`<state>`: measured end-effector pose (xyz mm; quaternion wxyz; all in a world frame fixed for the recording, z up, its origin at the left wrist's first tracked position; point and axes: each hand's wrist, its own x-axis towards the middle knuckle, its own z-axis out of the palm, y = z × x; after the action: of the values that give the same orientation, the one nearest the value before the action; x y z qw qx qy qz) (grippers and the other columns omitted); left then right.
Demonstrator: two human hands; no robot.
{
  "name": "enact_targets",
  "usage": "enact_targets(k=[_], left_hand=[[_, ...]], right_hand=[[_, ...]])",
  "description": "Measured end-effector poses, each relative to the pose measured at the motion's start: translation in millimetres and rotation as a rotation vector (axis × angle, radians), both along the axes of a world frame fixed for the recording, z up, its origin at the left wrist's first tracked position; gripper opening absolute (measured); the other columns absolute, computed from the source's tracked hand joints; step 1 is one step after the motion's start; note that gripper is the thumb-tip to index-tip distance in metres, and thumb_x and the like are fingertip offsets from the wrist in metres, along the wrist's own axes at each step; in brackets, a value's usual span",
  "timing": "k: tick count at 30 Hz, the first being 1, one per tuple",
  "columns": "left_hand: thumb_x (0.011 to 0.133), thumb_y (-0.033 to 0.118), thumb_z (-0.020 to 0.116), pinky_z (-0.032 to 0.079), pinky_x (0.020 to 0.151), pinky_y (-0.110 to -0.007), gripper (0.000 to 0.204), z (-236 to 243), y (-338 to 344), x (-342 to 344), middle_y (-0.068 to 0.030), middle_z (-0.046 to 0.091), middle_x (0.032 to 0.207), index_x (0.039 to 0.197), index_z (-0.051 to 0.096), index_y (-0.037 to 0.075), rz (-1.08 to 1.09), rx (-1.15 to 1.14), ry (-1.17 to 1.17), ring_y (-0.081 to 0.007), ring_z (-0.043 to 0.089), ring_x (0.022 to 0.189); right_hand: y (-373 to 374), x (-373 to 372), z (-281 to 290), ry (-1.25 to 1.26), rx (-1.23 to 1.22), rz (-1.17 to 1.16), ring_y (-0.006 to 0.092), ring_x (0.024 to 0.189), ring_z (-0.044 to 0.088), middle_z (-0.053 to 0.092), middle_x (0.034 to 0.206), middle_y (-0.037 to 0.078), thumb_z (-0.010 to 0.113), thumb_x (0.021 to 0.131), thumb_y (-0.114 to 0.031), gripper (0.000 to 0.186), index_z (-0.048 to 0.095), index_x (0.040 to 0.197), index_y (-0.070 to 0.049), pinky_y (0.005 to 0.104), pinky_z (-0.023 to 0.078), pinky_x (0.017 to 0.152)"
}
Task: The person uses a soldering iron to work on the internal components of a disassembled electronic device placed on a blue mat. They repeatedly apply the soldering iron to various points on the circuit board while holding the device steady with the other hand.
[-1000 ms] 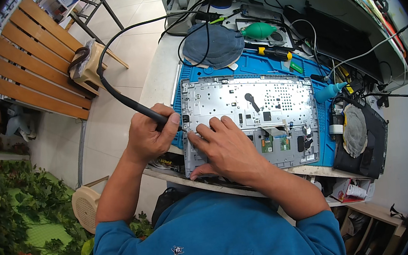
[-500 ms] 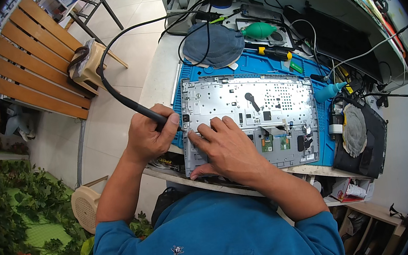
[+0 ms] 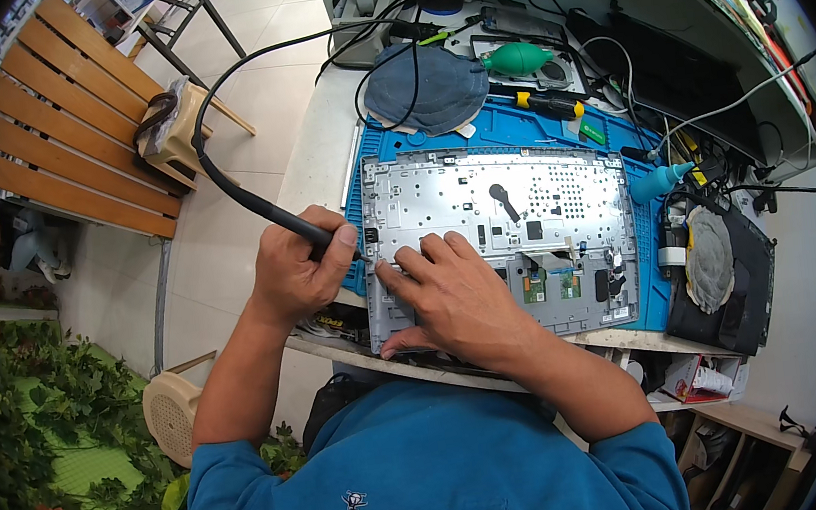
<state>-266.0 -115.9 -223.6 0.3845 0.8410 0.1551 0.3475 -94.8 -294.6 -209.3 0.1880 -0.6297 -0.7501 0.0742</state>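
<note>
My left hand (image 3: 304, 267) is closed around a black corded pen-shaped tool (image 3: 296, 225), which looks like a soldering iron. Its lower end points at the left edge of an opened silver laptop case (image 3: 440, 186), and my fingers and the case edge hide most of the tip. Resting on the front left part of that case is my right hand (image 3: 458, 300), fingers apart and slightly bent. The right index fingertip is close to the tool's end, and the thumb lies by the near edge. Small green circuit boards (image 3: 534, 287) show to the right of this hand.
Under the case lies a blue work mat (image 3: 514, 122). Behind it are a grey cloth pad (image 3: 425, 92), a green rubber blower (image 3: 517, 59) and a yellow-black screwdriver (image 3: 552, 106). A light-blue bottle (image 3: 662, 184) stands at right. The tool's black cable (image 3: 210, 106) loops over the left side.
The thick cable behind the tool has bowed slightly to the left and down. Both hands and the laptop case stay nearly in place.
</note>
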Motion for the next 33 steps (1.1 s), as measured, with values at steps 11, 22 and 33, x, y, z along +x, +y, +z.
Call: enact_targets(k=[11,22,33], left_hand=[[0.105,0.009,0.071,0.044,0.057,-0.032,0.014,3.3,-0.3,-1.3,-0.0061,0.063,0.071,0.093,0.069,0.001,-0.009,0.009,0.058,-0.0157,0.056,0.059],[0.105,0.008,0.07,0.045,0.059,-0.032,0.015,3.8,-0.7,-1.8,-0.007,0.065,0.075,0.092,0.068,0.001,-0.004,-0.004,0.065,-0.016,0.056,0.062],[0.104,0.008,0.07,0.045,0.06,-0.032,0.015,5.6,-0.8,-2.7,-0.0068,0.064,0.076,0.092,0.068,0.0,-0.002,-0.01,0.082,-0.016,0.057,0.063]], right_hand=[[-0.4,-0.2,-0.4,0.009,0.005,-0.003,0.0272,0.108,0.057,0.06,0.112,0.009,0.083,0.078,-0.063,0.084,0.07,0.132,0.0,0.041,0.044,0.099],[-0.4,-0.1,0.7,0.005,-0.004,-0.004,0.0273,0.108,0.057,0.061,0.112,0.009,0.084,0.078,-0.063,0.083,0.07,0.132,0.0,0.0413,0.044,0.1],[-0.7,-0.2,0.7,0.016,-0.011,-0.002,0.0276,0.108,0.058,0.061,0.113,0.009,0.084,0.077,-0.063,0.084,0.069,0.132,-0.001,0.0417,0.045,0.099]])
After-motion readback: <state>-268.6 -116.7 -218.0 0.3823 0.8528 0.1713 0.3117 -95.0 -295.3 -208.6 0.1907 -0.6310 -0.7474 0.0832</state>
